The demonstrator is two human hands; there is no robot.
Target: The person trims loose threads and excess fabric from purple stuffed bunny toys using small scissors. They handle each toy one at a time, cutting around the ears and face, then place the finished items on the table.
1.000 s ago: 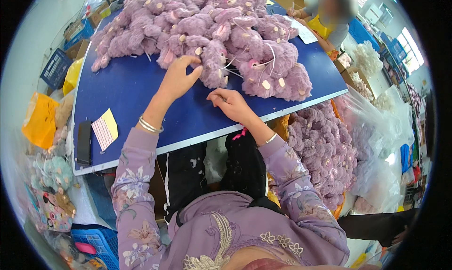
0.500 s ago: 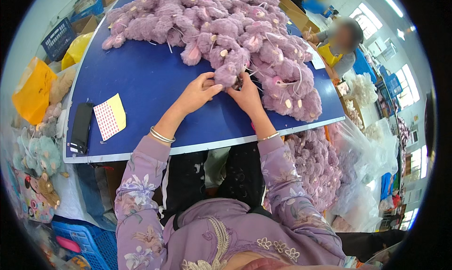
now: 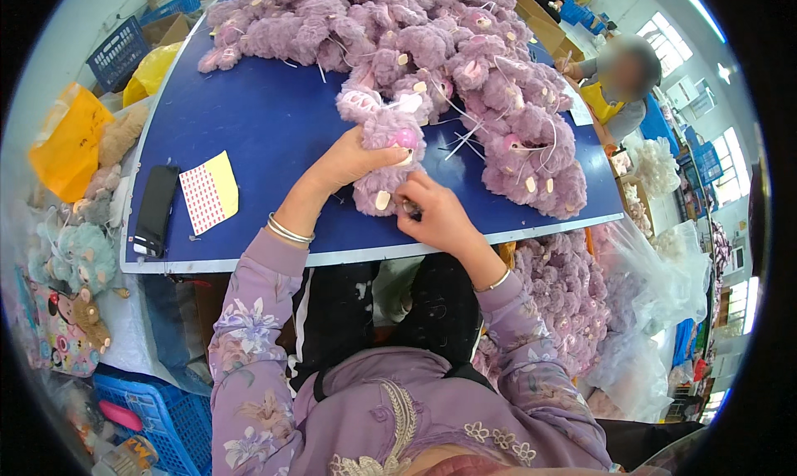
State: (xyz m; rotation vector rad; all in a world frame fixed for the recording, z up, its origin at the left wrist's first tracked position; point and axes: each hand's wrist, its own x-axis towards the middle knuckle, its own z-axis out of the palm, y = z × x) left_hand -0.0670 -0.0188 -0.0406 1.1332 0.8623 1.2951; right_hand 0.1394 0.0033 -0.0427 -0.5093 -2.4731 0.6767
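A fluffy purple plush toy [image 3: 380,135] with a pink snout and pale foot pads lies at the near end of the table. My left hand [image 3: 355,158] is wrapped around its left side, the thumb pressed across beside the snout. Against the toy's lower right edge is my right hand [image 3: 433,216], its fingers curled round a small dark tool [image 3: 412,210] mostly hidden in the grip. Just beyond spreads a large pile of similar purple plush toys [image 3: 315,19], with thin white ties sticking out.
On the blue table [image 3: 274,127], a black phone [image 3: 156,210] and a yellow sticker sheet [image 3: 209,192] lie to the left. Loose white ties [image 3: 465,139] lie right of the toy. Another person [image 3: 623,94] sits at the far right. A blue crate [image 3: 166,418] stands lower left.
The plush toy has come away from the pile toward me and been turned. My left hand now grips its side; my right hand has moved nearer, to its lower edge.
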